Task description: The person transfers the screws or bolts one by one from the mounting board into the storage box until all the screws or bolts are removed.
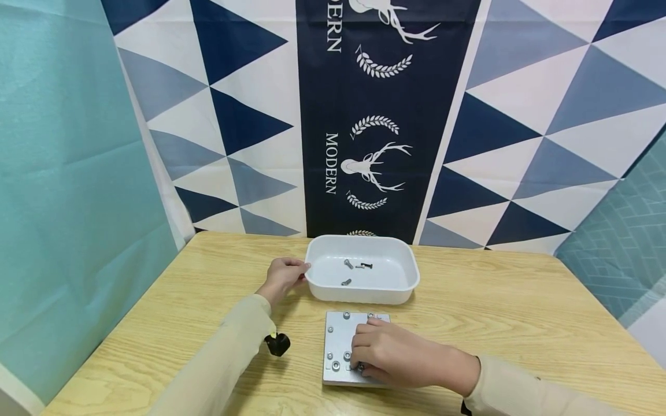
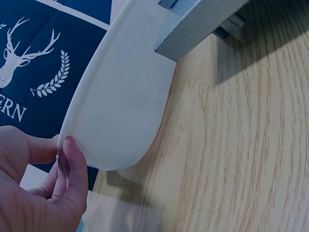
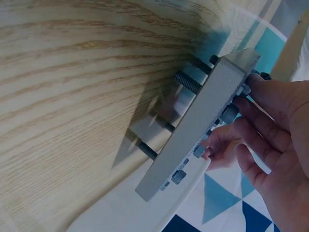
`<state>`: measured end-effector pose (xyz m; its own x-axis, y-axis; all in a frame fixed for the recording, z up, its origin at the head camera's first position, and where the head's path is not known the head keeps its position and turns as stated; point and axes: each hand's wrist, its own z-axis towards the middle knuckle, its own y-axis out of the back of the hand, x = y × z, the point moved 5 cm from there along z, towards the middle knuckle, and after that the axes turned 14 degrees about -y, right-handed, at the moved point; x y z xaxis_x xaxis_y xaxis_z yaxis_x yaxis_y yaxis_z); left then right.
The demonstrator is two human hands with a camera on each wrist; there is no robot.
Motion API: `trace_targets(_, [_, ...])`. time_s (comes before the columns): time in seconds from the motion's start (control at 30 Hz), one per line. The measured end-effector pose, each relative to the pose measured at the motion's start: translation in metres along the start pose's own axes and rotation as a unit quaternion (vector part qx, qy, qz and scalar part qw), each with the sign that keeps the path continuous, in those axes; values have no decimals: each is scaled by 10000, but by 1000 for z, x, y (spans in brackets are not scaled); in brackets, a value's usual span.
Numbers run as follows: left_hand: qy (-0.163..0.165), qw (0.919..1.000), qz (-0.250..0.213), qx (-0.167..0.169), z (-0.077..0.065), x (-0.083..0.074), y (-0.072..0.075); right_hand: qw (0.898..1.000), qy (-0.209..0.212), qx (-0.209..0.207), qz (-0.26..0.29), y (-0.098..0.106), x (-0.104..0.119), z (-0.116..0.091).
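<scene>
My left hand (image 1: 281, 276) pinches the left rim of a white plastic tray (image 1: 361, 295), thumb on one side and fingers on the other, as the left wrist view shows close up. In front of the tray lies a silver metal plate (image 1: 339, 342) with several hex socket bolts standing in its top. Threaded bolt ends (image 3: 187, 82) stick out beneath it in the right wrist view. Over the plate's near right part, my right hand (image 1: 387, 353) has its thumb and forefinger at a small bolt (image 3: 245, 90), pinching it. The hand hides much of the plate's right side.
Several loose bolts (image 1: 348, 264) lie inside the tray, one of them black. Both stand on a light wood table (image 1: 484, 306). A patterned cloth (image 1: 250, 115) hangs behind the table's back edge, and a teal curtain (image 1: 78, 173) lines the left side.
</scene>
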<state>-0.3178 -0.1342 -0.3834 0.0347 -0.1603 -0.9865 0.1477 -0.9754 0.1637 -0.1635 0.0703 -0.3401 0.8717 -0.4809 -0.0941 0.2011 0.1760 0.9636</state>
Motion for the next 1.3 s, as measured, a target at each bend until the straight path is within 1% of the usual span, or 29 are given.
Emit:
trace_targets(0.27, [8, 10000, -30, 7, 0, -1, -1, 9999, -94, 56, 115, -1, 0, 0])
trace_targets(0.5, [-11, 10000, -25, 34, 0, -3, -2, 9999, 51, -144, -32, 0, 2, -1])
trace_targets(0.63, [-4, 10000, -20, 34, 0, -3, -2, 9998, 73, -187, -62, -1, 3, -1])
trace_targets(1.1, [-22, 10000, 43, 17, 1, 1, -1, 9999, 81, -28, -143, -1, 4, 1])
trace_targets(1.3, [-32, 10000, 67, -4, 2, 2, 0, 9998, 70, -48, -164, -2, 4, 1])
